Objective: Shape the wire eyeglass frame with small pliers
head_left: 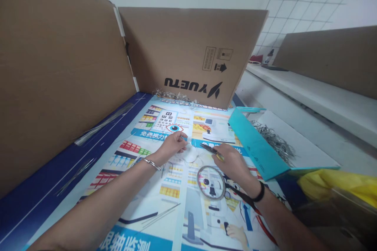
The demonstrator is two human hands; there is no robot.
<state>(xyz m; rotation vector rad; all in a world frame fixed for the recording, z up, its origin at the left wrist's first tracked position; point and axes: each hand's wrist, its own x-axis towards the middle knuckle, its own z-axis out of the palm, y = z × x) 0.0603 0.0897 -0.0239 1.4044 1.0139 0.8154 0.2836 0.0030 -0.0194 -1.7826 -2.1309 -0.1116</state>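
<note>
My left hand (173,144) is closed in a pinch over the printed sheet, on a thin wire (191,153) that is only faintly visible. To its right, my right hand (231,160) is wrapped round pliers (209,148), whose dark jaws point left toward my left hand. Yellow shows on the handle of the pliers. The wire loops between the two hands. Printed pictures of shelves and an eye chart cover the sheet (173,211) under them.
Cardboard panels (182,47) stand at the back and left. A turquoise box (259,149) with tangled wire (275,141) lies right, beside a yellow bag (338,184). Straight wires (75,176) lie at left; more tangled wire (176,96) sits along the back panel.
</note>
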